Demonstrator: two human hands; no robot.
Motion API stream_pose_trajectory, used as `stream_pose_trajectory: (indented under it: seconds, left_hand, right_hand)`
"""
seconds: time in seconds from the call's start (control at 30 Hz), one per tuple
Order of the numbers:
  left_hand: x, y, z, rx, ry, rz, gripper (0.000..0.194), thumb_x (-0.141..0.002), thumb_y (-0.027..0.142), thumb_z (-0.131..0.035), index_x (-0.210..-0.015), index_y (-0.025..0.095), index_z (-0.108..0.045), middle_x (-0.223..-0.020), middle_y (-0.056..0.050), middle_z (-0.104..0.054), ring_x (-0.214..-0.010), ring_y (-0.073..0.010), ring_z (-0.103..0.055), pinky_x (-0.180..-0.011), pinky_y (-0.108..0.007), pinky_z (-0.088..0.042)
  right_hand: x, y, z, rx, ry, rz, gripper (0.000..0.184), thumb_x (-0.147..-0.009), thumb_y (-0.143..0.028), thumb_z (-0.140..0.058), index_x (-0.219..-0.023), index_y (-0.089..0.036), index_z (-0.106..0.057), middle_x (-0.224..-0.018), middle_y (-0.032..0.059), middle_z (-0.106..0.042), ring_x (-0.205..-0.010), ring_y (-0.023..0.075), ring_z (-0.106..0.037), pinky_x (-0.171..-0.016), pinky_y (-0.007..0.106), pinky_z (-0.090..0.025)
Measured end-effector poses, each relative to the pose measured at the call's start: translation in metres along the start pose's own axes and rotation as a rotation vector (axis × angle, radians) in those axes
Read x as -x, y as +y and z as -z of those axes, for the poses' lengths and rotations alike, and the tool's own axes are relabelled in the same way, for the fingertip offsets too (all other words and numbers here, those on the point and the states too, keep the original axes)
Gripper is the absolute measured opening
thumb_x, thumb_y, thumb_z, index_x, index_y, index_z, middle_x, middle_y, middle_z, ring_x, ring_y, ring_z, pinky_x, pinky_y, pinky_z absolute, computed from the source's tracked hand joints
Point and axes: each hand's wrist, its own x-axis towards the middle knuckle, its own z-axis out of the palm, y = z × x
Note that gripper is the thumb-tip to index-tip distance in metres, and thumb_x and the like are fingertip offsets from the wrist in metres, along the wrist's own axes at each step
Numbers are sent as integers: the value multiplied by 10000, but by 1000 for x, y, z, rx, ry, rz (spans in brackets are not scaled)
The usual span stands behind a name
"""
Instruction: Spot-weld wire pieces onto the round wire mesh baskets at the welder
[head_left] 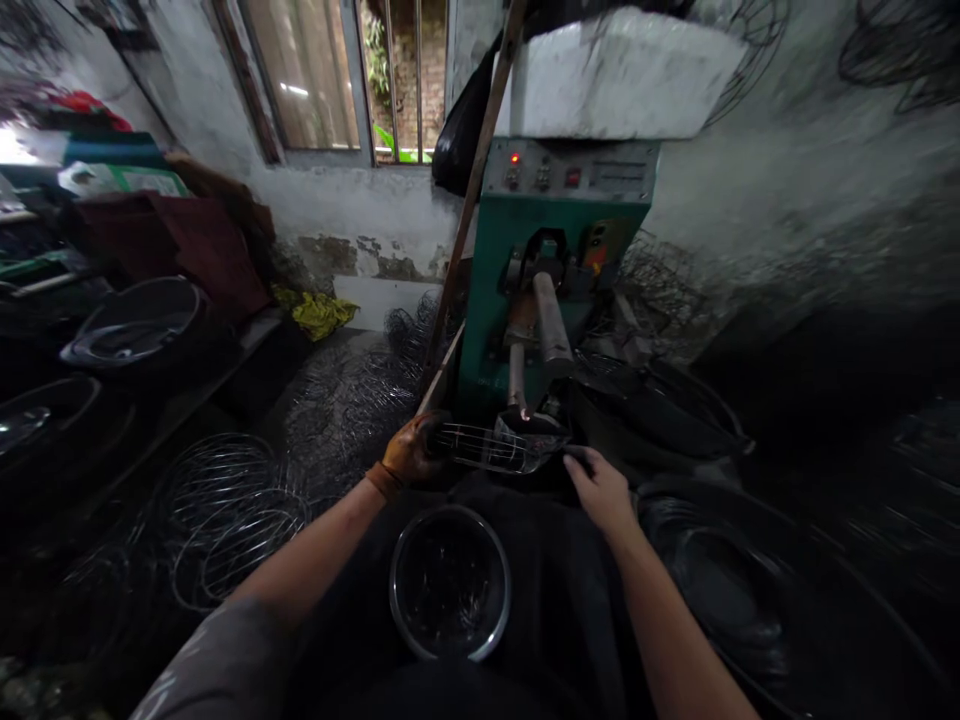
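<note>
My left hand (411,450), in a brownish glove, is closed around the left end of a wire frame (480,445) made of thin parallel rods. The frame lies roughly level, its right part beneath the lower electrode arm (517,375) of a green spot welder (491,290). A small bright spot shows at that arm's tip. My right hand (602,490) is bare, with thumb and fingers pinched near the frame's right end; what they grip is too dark to make out. Below, between my forearms, sits a round bowl (395,590) with small thin pieces inside.
Heaped wire rings (217,510) lie at the left, with more tangled wire behind. A leaning wooden bar (480,170) stands beside the welder. Dark tubs (142,320) are at the far left. Coiled wire (712,560) lies at the right. A white foam box (615,80) rests above the welder.
</note>
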Motion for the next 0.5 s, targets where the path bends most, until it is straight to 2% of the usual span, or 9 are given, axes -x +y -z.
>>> stream_pose_trajectory:
  seconds: [0.13,0.2,0.3,0.4,0.5]
  left_hand:
    - [8,0,4,130,24,101,686,-713,332,-737,-1349,151,-555,-1282,-143,-662,-1184,-298,-644,-1038,-458,-534]
    - [10,2,10,165,8,141,688,-707,326,-749,-1344,147,-562,-1274,-139,-666,-1174,-292,-645,-1035,-444,-533]
    - [10,3,21,158,-25,177,697,-721,350,-750,-1365,165,-557,-1331,-135,-639,-1233,-294,-615,-1077,-434,-503]
    - [4,-4,26,141,-51,195,705,-738,373,-748,-1383,170,-548,-1371,-134,-619,-1271,-289,-593,-1112,-424,-471]
    - [-5,-14,22,52,-86,230,734,-728,405,-765,-1383,155,-549,-1356,-145,-627,-1256,-291,-599,-1107,-424,-470]
  right_hand:
    - [-30,-22,-11,-109,-268,64,496,-791,-567,-568,-1054,-190,-752,-1059,111,-781,-1033,295,-705,-983,448,-525]
    - [-36,-31,-15,-131,-402,83,472,-810,-564,-576,-1034,-196,-768,-1069,99,-780,-1064,297,-695,-1021,458,-499]
    - [-42,-43,-18,-135,-546,87,450,-805,-580,-597,-955,-198,-783,-1015,90,-785,-1017,307,-695,-993,463,-504]
    - [-46,-52,-21,-138,-576,81,435,-778,-590,-624,-892,-195,-767,-913,75,-774,-920,292,-683,-915,440,-521]
    - [-50,-56,-24,-161,-548,73,418,-761,-580,-637,-847,-185,-745,-875,71,-750,-875,264,-662,-880,408,-513]
